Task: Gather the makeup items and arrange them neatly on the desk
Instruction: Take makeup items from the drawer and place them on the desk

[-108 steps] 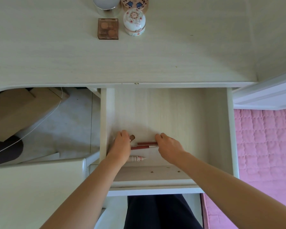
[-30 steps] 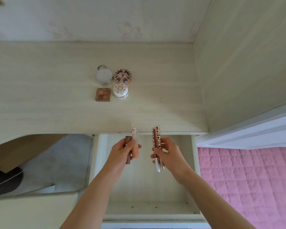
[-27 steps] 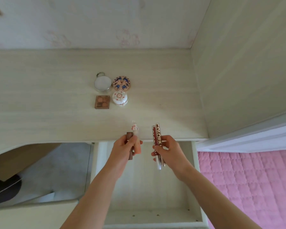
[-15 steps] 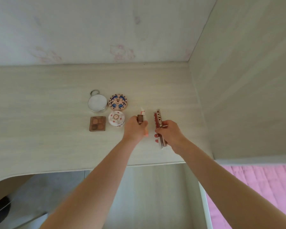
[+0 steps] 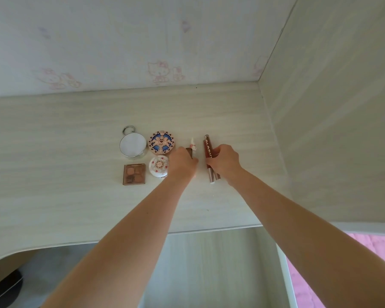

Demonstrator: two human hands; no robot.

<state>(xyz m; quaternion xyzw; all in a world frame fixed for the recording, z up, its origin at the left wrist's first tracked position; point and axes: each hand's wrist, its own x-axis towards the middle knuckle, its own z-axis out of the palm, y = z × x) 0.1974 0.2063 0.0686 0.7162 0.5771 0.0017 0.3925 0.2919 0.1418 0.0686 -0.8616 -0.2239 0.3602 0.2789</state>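
My left hand [image 5: 182,162] is curled round a brown tube [image 5: 189,151] and a slim white one [image 5: 193,147]; only their tips clear my knuckles, so I can't tell whether they touch the counter [image 5: 53,196]. My right hand [image 5: 225,162] pinches two red tubes [image 5: 208,150] with pale ends showing below my palm, perhaps resting on the wood. Just left lie a white floral jar [image 5: 158,167], partly behind my left wrist, a patterned round compact [image 5: 162,142], a silver-rimmed mirror [image 5: 132,144] and a square eyeshadow palette [image 5: 134,174]. An open drawer [image 5: 209,270] sits below, half hidden by my forearms.
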